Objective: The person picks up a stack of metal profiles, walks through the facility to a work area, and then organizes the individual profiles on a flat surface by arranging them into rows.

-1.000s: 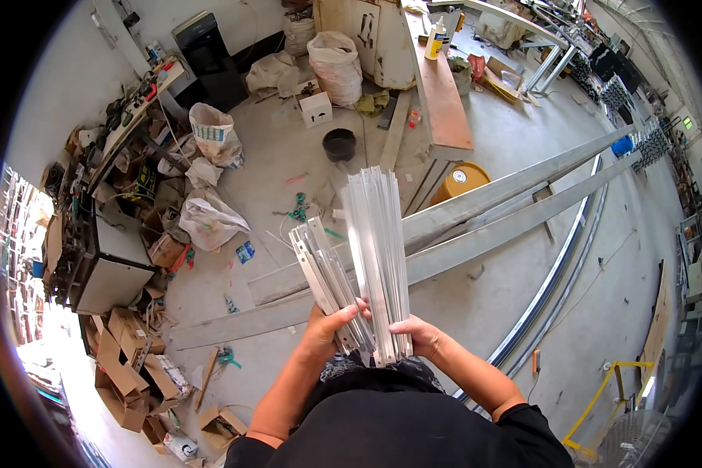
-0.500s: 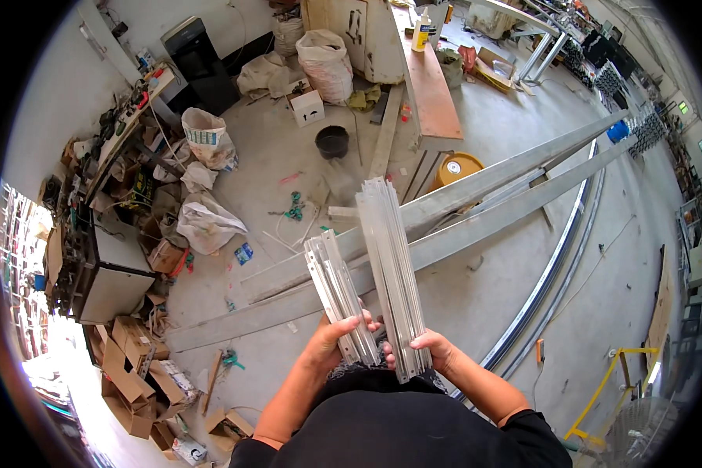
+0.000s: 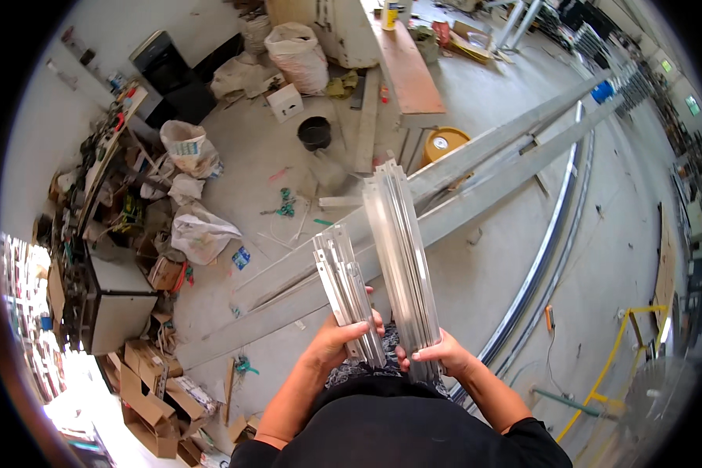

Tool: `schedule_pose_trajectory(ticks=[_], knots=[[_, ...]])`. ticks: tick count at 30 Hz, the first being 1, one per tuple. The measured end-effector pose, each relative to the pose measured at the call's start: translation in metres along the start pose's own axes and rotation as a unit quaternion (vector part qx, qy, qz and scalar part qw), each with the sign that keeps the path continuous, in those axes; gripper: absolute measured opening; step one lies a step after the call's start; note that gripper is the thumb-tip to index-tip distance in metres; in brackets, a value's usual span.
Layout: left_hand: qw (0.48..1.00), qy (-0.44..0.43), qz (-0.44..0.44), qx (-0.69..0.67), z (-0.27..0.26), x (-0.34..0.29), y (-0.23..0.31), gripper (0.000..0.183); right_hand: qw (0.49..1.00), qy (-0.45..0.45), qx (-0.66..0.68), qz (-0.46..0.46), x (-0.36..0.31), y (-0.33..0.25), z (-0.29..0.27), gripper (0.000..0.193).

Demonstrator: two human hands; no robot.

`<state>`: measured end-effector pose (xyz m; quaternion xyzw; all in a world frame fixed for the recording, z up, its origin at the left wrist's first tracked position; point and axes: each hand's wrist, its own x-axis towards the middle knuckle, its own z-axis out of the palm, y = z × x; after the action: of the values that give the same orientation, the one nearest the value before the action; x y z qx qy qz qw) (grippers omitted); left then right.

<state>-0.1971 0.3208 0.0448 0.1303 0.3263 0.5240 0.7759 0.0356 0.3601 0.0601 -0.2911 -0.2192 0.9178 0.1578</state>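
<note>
Now my left hand grips a shorter bundle of silvery strips and my right hand clasps a longer bundle, slightly apart in front of my black shirt

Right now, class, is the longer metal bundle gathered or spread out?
Gathered. The longer bundle of strips lies packed together lengthwise, and the right hand grips it near its lower end.
</note>
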Motion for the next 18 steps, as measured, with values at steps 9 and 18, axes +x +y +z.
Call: schedule_pose_trajectory(ticks=[9, 18], knots=[[0.983, -0.072, -0.159, 0.055, 0.045, 0.043, -0.027, 0.053, 0.971, 0.158, -0.116, -0.140, -0.058, 0.036, -0.011, 0.069], [0.972, -0.094, -0.144, 0.162, 0.126, 0.101, -0.113, 0.060, 0.887, 0.347, -0.161, -0.259, -0.126, 0.045, -0.050, 0.059]])
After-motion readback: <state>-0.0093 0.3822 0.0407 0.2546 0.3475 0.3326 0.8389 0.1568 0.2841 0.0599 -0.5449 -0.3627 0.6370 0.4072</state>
